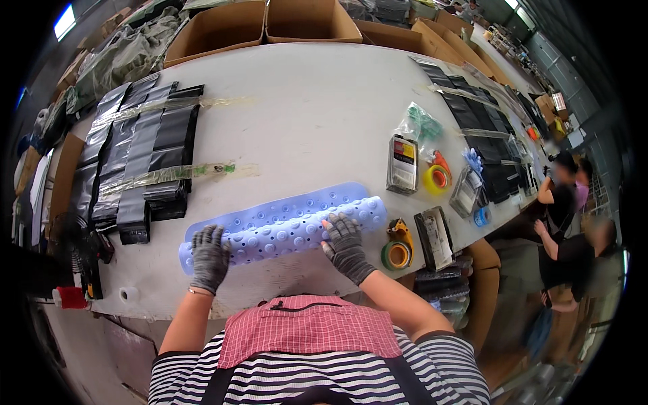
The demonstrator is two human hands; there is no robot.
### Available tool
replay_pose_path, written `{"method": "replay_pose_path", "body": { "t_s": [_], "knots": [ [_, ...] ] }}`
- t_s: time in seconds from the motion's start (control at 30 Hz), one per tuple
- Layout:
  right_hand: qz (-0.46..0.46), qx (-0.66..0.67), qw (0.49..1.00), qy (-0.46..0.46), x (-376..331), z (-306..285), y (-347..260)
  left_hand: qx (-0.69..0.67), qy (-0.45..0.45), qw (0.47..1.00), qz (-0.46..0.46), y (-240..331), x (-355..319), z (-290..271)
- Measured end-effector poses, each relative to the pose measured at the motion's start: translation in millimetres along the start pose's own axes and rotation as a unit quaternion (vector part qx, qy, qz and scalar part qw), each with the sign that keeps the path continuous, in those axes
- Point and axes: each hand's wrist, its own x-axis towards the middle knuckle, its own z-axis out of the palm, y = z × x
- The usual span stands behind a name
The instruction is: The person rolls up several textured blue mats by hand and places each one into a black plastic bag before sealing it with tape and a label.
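A light-blue bath mat with round suction cups lies across the near part of the table, rolled along its near side. Its far strip is still flat on the tabletop. Both of my hands wear grey gloves. My left hand grips the left end of the roll, fingers curved over the top. Toward the right end, my right hand holds the roll from above, with its thumb on the near side. The underside of the roll is hidden.
Stacks of black plastic bags are taped to the white table at left, with more black bags at right. Tape dispensers, a yellow tape roll and open boxes sit right. Cartons line the far edge. Two people stand right.
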Motion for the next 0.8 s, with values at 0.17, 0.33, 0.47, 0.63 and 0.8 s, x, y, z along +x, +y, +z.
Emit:
{"method": "replay_pose_path", "body": {
  "t_s": [0.17, 0.33, 0.47, 0.63, 0.8],
  "knots": [
    [0.044, -0.017, 0.998, 0.034, 5, -1, 21, 0.019, -0.069, 0.987, 0.141, 58, -13, 12],
    [0.228, -0.105, 0.953, 0.170, -55, -42, 121, 0.032, -0.120, 0.988, 0.093, 47, 27, 18],
    [0.413, -0.076, 0.903, -0.088, -104, -62, 150, 0.014, -0.139, 0.983, 0.115, 41, 41, 21],
    [0.553, 0.097, 0.820, -0.113, -111, -31, 109, 0.027, -0.127, 0.985, 0.113, 43, 35, 22],
    [0.597, 0.417, 0.686, 0.015, -79, -2, 34, 0.017, -0.169, 0.982, 0.087, 48, 36, 17]
  ]
}}
